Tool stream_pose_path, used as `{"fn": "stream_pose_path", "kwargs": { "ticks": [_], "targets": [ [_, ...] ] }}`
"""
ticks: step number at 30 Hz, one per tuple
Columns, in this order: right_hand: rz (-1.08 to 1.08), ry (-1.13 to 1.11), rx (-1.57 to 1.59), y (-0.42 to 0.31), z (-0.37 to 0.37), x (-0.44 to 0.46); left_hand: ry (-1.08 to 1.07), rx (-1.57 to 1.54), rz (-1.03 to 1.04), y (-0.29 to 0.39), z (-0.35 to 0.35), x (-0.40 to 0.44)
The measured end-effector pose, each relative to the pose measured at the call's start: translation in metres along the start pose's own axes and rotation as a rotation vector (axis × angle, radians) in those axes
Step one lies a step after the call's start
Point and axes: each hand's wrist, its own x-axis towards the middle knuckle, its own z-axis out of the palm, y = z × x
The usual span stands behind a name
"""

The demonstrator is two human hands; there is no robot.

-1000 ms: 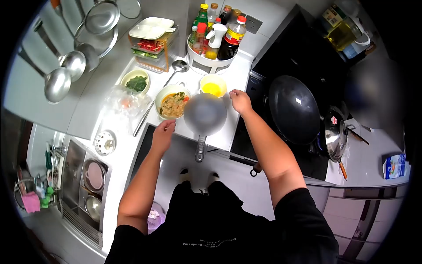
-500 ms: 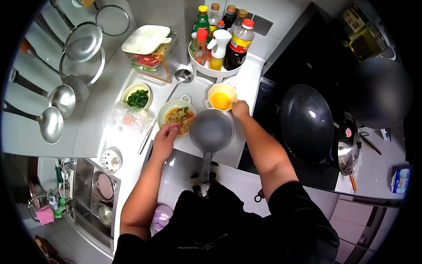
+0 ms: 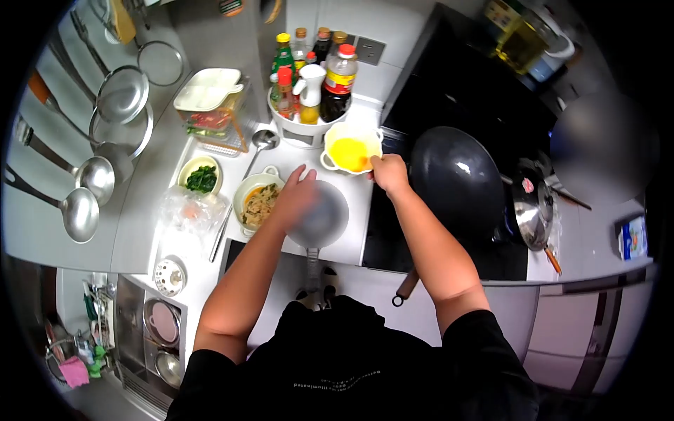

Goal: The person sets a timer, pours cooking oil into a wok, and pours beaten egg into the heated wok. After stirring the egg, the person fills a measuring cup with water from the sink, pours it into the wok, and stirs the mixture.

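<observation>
My right hand [image 3: 387,173] grips the lower right edge of a pale bowl [image 3: 330,160] holding yellow liquid, which looks like beaten egg. The bowl appears raised off the counter. My left hand [image 3: 298,200], somewhat blurred, has its fingers spread above the left part of a small grey pan [image 3: 326,219], holding nothing. Left of that hand is a two-handled bowl [image 3: 239,201] of cooked food with noodle-like strands. Farther left are a bowl of dark greens [image 3: 202,179] and a crumpled plastic bag [image 3: 189,212].
Behind the bowls stands a round rack [image 3: 304,131] of sauce bottles, with a ladle [image 3: 265,140] beside it. A black wok [image 3: 456,179] sits on the stove at right, near a lidded pan [image 3: 530,214]. Stacked containers [image 3: 210,112] and a sink [image 3: 133,316] are at left.
My right hand has taken hold of the egg bowl and brought it up toward the stove side. My left hand has moved right from the food bowl to over the grey pan, fingers spreading.
</observation>
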Motion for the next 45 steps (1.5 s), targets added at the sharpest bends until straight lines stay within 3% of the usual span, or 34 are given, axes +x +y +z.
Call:
{"fn": "stream_pose_path", "kwargs": {
  "ticks": [6, 12, 15, 23, 28, 30, 34, 38, 42, 45],
  "targets": [
    [-0.027, -0.047, 0.267, 0.006, -0.031, -0.078, -0.178, -0.231, 0.001, 0.010, 0.043, -0.026],
    [0.122, -0.162, 0.914, 0.038, -0.065, -0.155, -0.190, -0.260, 0.059, 0.010, 0.081, -0.063],
    [0.015, -0.270, 1.221, 0.062, -0.080, -0.174, -0.254, -0.263, 0.108, 0.010, 0.113, -0.073],
    [-0.145, -0.183, 1.401, 0.127, -0.160, -0.186, -0.370, -0.249, 0.147, 0.017, 0.228, -0.084],
    [-0.122, -0.013, 1.338, 0.174, -0.211, -0.168, -0.455, -0.107, 0.138, 0.023, 0.293, -0.084],
    [-0.014, 0.038, 1.241, 0.191, -0.235, -0.151, -0.436, 0.009, 0.156, 0.019, 0.304, -0.075],
    [0.092, 0.120, 0.843, 0.224, -0.272, -0.108, -0.237, 0.069, 0.311, 0.002, 0.283, -0.067],
    [0.135, 0.116, 0.497, 0.227, -0.291, -0.075, -0.016, 0.065, 0.199, -0.026, 0.252, -0.071],
    [0.139, 0.146, 0.273, 0.230, -0.294, -0.040, 0.048, 0.062, 0.190, -0.040, 0.237, -0.085],
    [0.121, 0.160, -0.075, 0.222, -0.296, -0.025, 0.081, 0.052, 0.229, -0.043, 0.228, -0.090]
  ]
}}
